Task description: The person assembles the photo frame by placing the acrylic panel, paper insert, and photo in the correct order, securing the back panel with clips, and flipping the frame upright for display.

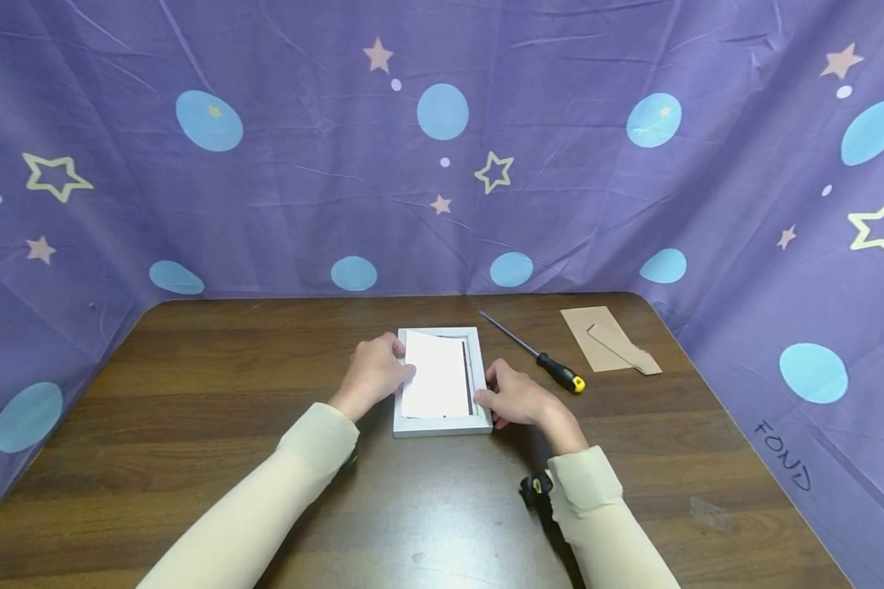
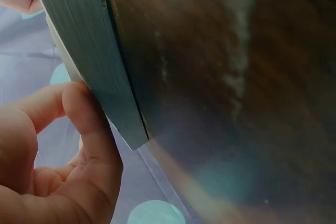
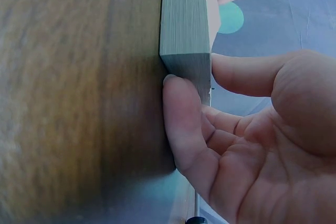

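Note:
A pale grey picture frame [image 1: 442, 428] lies on the table with a white sheet [image 1: 436, 378] over its opening. The sheet sits slightly askew, and a dark strip shows along its right side. My left hand [image 1: 374, 372] pinches the sheet's left edge between thumb and fingers, close above the frame's side [image 2: 100, 56]. On the other side my right hand [image 1: 519, 397] grips the frame's right edge, the thumb on top and the fingers against the outer side [image 3: 186, 30]. What lies under the sheet is hidden.
A screwdriver [image 1: 556, 372] with a black and yellow handle lies right of the frame. Farther right is a brown board [image 1: 597, 331] with a thin stand-like piece [image 1: 637, 358] across it. A clear scrap [image 1: 710, 514] lies near the right edge. A purple curtain [image 1: 280, 196] surrounds the table [image 1: 214, 393].

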`<state>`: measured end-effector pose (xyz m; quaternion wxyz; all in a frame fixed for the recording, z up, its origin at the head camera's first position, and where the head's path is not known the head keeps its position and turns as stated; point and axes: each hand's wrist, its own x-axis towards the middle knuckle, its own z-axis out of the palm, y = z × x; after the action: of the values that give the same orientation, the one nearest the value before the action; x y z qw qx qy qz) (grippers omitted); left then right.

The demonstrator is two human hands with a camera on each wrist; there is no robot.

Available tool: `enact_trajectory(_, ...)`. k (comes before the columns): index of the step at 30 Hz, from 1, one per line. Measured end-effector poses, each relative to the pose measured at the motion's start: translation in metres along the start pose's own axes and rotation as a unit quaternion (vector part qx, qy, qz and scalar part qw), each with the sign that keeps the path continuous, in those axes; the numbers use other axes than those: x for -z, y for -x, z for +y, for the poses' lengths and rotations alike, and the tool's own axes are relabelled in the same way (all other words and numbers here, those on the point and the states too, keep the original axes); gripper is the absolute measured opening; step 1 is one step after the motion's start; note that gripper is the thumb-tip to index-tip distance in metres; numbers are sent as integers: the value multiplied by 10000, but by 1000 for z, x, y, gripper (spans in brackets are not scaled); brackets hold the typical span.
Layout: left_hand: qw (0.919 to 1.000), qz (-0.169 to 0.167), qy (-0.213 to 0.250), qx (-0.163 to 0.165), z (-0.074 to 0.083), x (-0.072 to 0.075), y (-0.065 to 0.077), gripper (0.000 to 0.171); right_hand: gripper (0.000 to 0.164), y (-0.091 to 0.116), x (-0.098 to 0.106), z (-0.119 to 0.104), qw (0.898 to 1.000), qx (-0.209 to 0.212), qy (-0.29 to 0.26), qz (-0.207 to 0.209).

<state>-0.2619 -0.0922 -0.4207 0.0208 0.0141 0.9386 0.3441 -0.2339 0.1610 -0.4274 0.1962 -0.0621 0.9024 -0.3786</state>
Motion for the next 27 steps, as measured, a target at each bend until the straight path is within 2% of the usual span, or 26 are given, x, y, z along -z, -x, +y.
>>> enact_trajectory(4,9996,75,-265,-75,1,-1,1,38,34,0,0,0,10000,35,8,-7)
enact_trajectory(14,9988,0,-491,-68,2,-3,0,39,33,0,0,-2,10000,12,90,10)
enact_trajectory(27,9970,1,-762,-150,11,-3,2,35,35,0,0,-1,10000,66,6,-18)
